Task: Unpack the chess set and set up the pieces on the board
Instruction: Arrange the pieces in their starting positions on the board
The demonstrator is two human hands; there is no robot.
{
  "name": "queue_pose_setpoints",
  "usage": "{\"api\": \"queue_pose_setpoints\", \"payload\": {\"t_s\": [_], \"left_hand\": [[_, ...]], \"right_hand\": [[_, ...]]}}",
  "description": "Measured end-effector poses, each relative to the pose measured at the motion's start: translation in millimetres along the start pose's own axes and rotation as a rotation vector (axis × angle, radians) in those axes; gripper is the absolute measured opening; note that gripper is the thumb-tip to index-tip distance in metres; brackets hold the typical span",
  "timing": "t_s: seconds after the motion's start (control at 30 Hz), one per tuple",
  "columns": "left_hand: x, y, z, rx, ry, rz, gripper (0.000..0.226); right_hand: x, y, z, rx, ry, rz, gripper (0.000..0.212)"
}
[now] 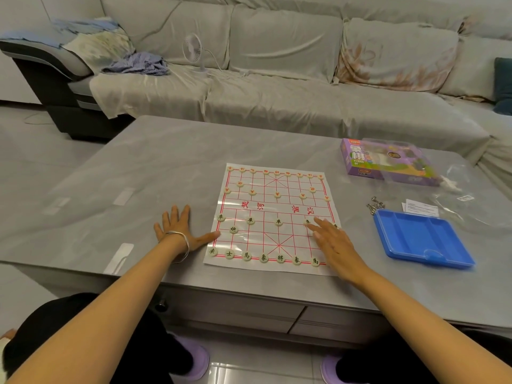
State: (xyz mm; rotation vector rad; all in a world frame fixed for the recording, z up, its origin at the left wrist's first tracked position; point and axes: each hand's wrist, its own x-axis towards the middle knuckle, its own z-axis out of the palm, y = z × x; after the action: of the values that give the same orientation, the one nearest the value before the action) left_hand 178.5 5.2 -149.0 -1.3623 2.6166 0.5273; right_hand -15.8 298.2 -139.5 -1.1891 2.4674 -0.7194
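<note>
A white paper board [273, 217] with red lines lies flat on the grey table. Round cream pieces with red characters [277, 194] fill its far rows. Pieces with black characters [278, 222] stand on the near rows. My left hand [180, 228] rests flat on the table, fingers spread, its thumb touching the board's left edge. My right hand [332, 242] lies over the board's near right part, fingers stretched out, the fingertips at a black piece [307, 222]. It hides some squares and possibly pieces beneath it.
An open blue plastic tray [421, 239] sits right of the board. Behind it are a purple game box [385, 162], clear plastic wrapping [471, 200], a paper slip [421, 207] and metal rings [375, 205]. A covered sofa with a small fan [194, 49] stands behind the table.
</note>
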Motion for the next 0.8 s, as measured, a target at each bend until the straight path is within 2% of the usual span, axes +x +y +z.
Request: {"api": "queue_pose_setpoints", "payload": {"t_s": [0.43, 0.57, 0.7, 0.8], "left_hand": [[11, 0, -9, -0.004, -0.01, 0.049, 0.108], [30, 26, -16, -0.041, 0.03, 0.182, 0.099], [53, 62, -29, 0.052, 0.099, 0.37, 0.075], [76, 83, -35, 0.129, 0.073, 0.439, 0.07]], "right_hand": [[24, -3, -5, -0.007, -0.023, 0.008, 0.058], [50, 0, -15, -0.048, -0.038, 0.053, 0.052], [82, -6, -27, -0.114, -0.056, 0.047, 0.05], [111, -9, -33, -0.174, -0.1, 0.054, 0.053]]}}
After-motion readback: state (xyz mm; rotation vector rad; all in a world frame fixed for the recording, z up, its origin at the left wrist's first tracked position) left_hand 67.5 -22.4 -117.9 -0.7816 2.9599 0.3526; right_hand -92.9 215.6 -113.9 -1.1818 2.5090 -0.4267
